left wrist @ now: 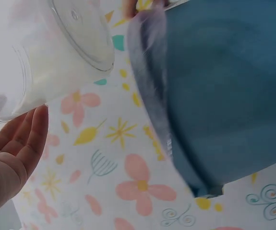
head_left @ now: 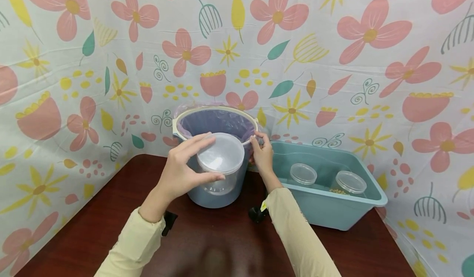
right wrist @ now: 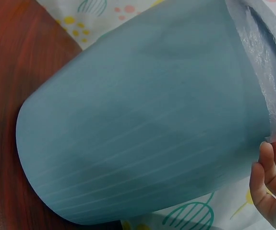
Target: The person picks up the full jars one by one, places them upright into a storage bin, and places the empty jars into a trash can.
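The left hand [head_left: 181, 172] grips a clear round plastic container with a frosted lid [head_left: 220, 161], fingers curled over the lid's top edge and the thumb under its near side, so the container is held off the table, tilted with the lid facing up toward the camera, right in front of the blue-grey plastic bin [head_left: 216, 161]. In the left wrist view the container [left wrist: 37, 52] fills the upper left, with the fingers [left wrist: 27, 139] just below it, and the bin's blue wall [left wrist: 224, 96] stands close at the right. The right hand [head_left: 263, 155] pinches the pale purple bag liner [head_left: 218, 120] at the bin's right rim, fingertips closed on the film where it folds over the cream-coloured rim ring; the right wrist view shows the fingers [right wrist: 270, 184] against the crinkled film [right wrist: 265, 72] beside the bin's ribbed wall [right wrist: 142, 129]. The bin stands on a dark reddish-brown wooden table [head_left: 92, 231], toward the back corner. Just right of the bin lies a teal rectangular plastic tub [head_left: 326, 211], which holds two more lidded clear containers [head_left: 303, 174], side by side. Behind the bin hangs a white cloth printed with pink and yellow flowers [head_left: 333, 63], running along both walls.
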The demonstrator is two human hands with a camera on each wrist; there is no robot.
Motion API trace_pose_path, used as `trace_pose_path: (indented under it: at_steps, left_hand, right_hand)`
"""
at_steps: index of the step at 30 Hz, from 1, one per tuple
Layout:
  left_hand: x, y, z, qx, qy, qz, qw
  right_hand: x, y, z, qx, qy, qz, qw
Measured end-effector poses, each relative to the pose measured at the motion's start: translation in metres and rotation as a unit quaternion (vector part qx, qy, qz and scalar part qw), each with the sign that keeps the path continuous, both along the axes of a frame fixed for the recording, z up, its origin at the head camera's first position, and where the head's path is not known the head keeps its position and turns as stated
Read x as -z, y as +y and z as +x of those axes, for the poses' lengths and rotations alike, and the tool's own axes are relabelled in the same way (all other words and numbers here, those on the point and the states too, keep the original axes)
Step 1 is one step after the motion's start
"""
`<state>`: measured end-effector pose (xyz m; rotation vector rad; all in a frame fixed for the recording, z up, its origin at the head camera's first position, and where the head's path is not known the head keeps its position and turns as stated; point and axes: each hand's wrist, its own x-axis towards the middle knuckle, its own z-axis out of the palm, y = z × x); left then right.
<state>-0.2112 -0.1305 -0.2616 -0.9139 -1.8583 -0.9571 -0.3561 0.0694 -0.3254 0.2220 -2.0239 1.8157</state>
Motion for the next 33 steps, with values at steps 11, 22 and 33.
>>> trace_pose_path:
  at_steps: [11, 22, 33]
  left_hand:
    - [-0.03, -0.007, 0.002, -0.007, 0.034, 0.02, 0.9992]
    - [-0.048, -0.007, -0.006, -0.032, 0.118, 0.089, 0.9885]
    - [-0.047, -0.002, -0.028, -0.095, 0.135, 0.152, 0.9745]
  right_hand:
    - [0.0, -0.001, 0.0, -0.008, 0.003, -0.008, 1.0]
    - [0.0, -0.001, 0.001, -0.01, 0.009, -0.002, 1.0]
    - [-0.001, -0.001, 0.003, -0.017, 0.004, -0.015, 1.0]
